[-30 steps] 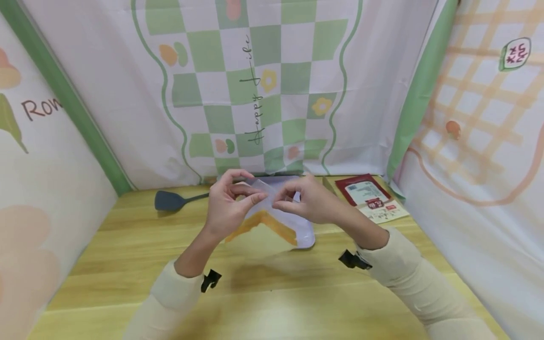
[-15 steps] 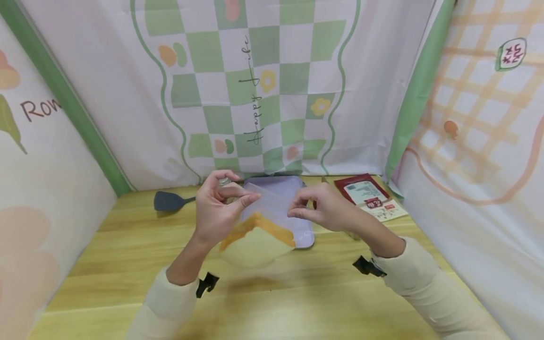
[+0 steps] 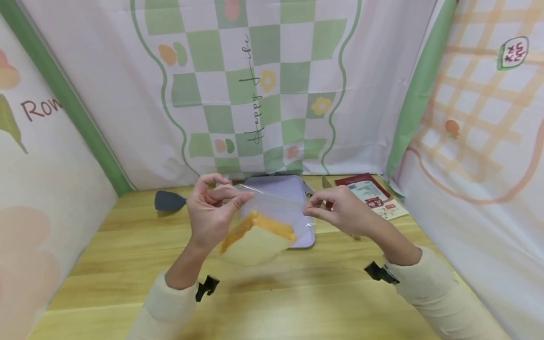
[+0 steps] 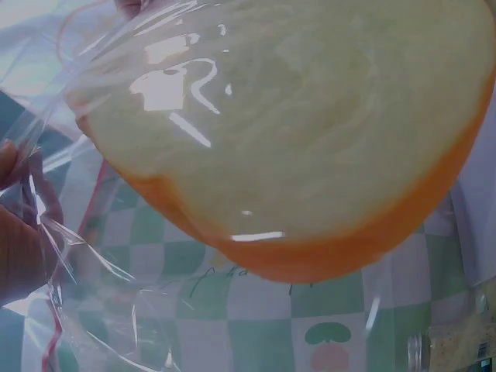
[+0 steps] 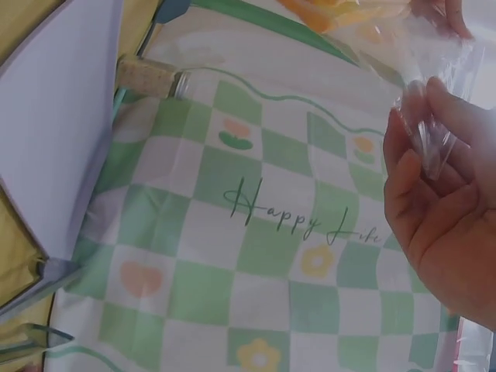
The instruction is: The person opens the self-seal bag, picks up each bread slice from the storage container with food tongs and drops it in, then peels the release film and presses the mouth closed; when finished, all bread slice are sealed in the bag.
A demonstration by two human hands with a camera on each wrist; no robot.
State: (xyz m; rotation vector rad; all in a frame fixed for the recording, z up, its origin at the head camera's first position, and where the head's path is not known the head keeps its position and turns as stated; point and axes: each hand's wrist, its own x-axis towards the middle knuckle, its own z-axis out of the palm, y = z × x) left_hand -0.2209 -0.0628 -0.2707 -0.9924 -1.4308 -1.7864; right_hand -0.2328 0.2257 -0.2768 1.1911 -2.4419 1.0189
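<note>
A clear plastic bag (image 3: 276, 200) hangs in the air between both hands, its mouth stretched sideways. Inside its lower part are slices of white bread (image 3: 257, 245) with orange-brown crust, tilted, in front of the lavender tray. My left hand (image 3: 212, 212) pinches the bag's upper left edge between thumb and fingers. On the other side my right hand (image 3: 340, 210) pinches the upper right edge. Up close in the left wrist view, shiny film covers a bread slice (image 4: 310, 139). Bunched film shows between the right hand's thumb and fingers (image 5: 418, 147) in the right wrist view.
Behind the bag lies a lavender tray (image 3: 276, 184) on the wooden table (image 3: 140, 264). A dark spatula (image 3: 169, 201) rests at the left. At the back right are a red-and-cream packet (image 3: 369, 191) and a blade (image 3: 326, 182). A small jar (image 5: 147, 77) stands near the tray.
My hands have drawn apart: the right moved right and the left moved left, widening the top of the bag. The bread swung slightly in the bag and shows its slices' edges more.
</note>
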